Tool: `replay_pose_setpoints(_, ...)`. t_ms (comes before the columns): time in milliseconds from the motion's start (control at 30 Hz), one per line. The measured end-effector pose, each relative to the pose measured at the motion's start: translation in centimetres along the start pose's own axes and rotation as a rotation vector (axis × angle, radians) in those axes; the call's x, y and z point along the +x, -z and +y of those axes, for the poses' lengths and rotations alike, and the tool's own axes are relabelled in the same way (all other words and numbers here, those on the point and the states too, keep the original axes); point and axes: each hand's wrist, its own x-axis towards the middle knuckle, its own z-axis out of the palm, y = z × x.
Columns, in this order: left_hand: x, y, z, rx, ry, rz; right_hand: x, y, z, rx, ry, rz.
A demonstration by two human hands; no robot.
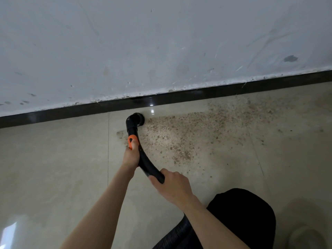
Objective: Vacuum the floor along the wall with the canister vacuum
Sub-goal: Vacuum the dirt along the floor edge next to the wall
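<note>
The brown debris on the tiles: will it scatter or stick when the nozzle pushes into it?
Debris looks like loose dry crumbs, so likely light and easily scattered. The glossy floor tile probably lets it slide. The nozzle sits at its edge.

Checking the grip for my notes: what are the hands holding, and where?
Both grip the vacuum wand: left hand at its orange collar, right hand on the lower end.
</note>
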Motion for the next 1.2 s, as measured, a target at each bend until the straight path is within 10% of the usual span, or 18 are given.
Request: replay_pose_setpoints(1200, -2.6, -15.2, 3.6, 0.374, -0.131, -0.382, -3.7, 2.7, 7.2, 0.132, -0.388, 0.313)
